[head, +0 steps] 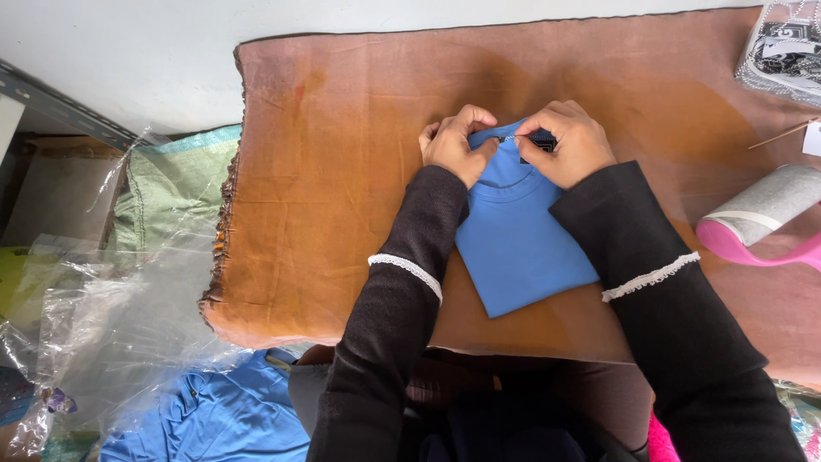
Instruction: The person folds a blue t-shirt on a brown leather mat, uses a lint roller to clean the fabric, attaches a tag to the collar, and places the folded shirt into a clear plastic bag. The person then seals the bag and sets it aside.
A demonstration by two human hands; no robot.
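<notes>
Blue folded shirt (522, 248), on the brown cloth-covered table (342, 171).
Your left hand (453, 145) and right hand (571, 141) both pinch its collar at the far edge; the body lies between your forearms. Pink-edged roll (761, 218) right.

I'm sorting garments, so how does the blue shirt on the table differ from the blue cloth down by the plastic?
The folded blue shirt lies flat and neat on the brown pad, both hands at its collar; the loose blue cloth lies crumpled below, untouched. Both are similar blue.
</notes>
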